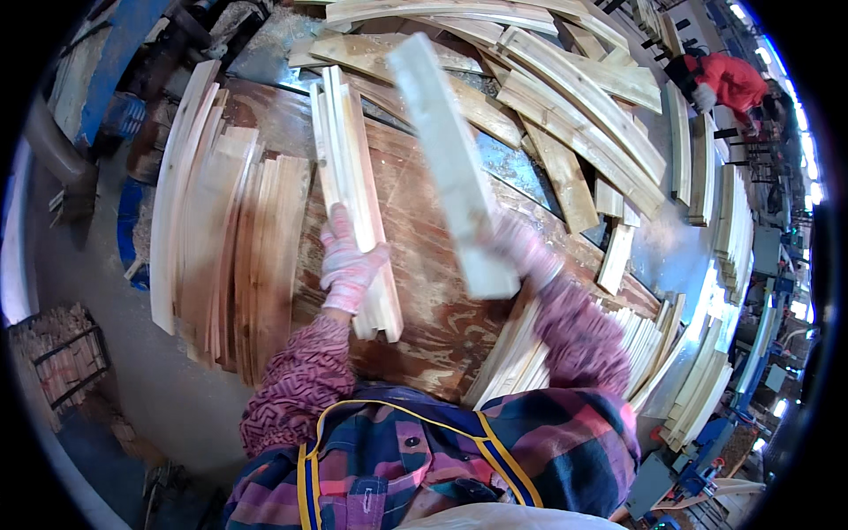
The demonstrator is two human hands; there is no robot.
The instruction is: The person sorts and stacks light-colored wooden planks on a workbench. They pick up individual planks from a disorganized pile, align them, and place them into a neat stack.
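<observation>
My left hand (351, 265), in a pale pink-stained glove, grips across a narrow stack of wooden boards (358, 208), fingers along its left side and thumb toward its right. The stack lies lengthwise on a worn brown wooden tabletop (415, 327). To the right, my right hand (527, 247), gloved too and blurred by motion, is closed on the near part of a long pale wooden board (442, 159). That board is tilted over the tabletop, its far end reaching toward the heap. The fingers behind the board are partly hidden.
Left of my left hand stand rows of boards (221, 238) side by side. A jumbled heap of planks (565, 115) covers the far right. More boards (521, 353) are packed beside my right forearm. A person in red (733, 84) is at the far right, among stacked timber.
</observation>
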